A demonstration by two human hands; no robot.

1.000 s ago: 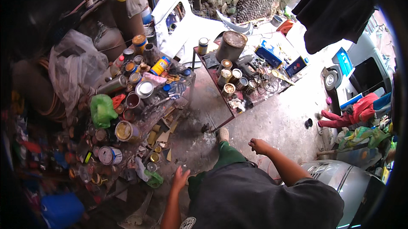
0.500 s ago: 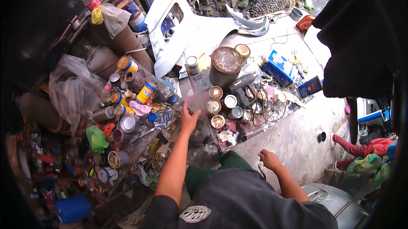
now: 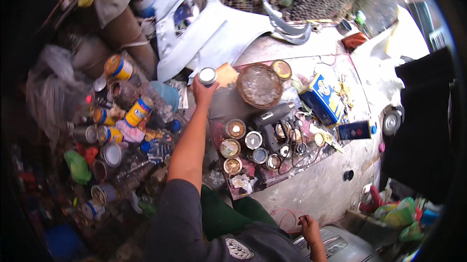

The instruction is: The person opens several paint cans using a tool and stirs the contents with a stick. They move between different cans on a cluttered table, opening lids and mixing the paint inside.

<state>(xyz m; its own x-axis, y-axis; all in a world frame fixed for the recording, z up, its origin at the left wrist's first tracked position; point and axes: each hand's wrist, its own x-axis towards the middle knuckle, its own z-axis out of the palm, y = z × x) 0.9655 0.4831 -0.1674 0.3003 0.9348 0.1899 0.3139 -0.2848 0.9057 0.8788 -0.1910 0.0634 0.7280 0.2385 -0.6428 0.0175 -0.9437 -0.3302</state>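
My left hand (image 3: 202,92) reaches to the far left corner of the work table (image 3: 221,116) and is closed round a small silver-lidded can (image 3: 207,74). Beside it are an orange sheet (image 3: 226,72) and a large stained drum (image 3: 259,84). On the table stand several open or lidded small cans (image 3: 235,128), a dark power tool with a cord (image 3: 272,116), a blue-and-yellow rectangular tin (image 3: 321,99) and a dark blue tin (image 3: 352,131). My right hand (image 3: 305,223) is low at the right, fingers curled; what it holds, if anything, cannot be made out.
A cluttered bench of paint cans (image 3: 138,111) is at left, a white car panel (image 3: 177,48) behind. A grey car part (image 3: 331,250) and red hose (image 3: 287,211) are below right. A co-worker's red-clad leg (image 3: 373,200) shows at right, partly behind dark cloth (image 3: 418,131).
My left hand has moved forward and up onto the can at the table's corner. The camera has moved closer to the table; my right hand now sits lower in view.
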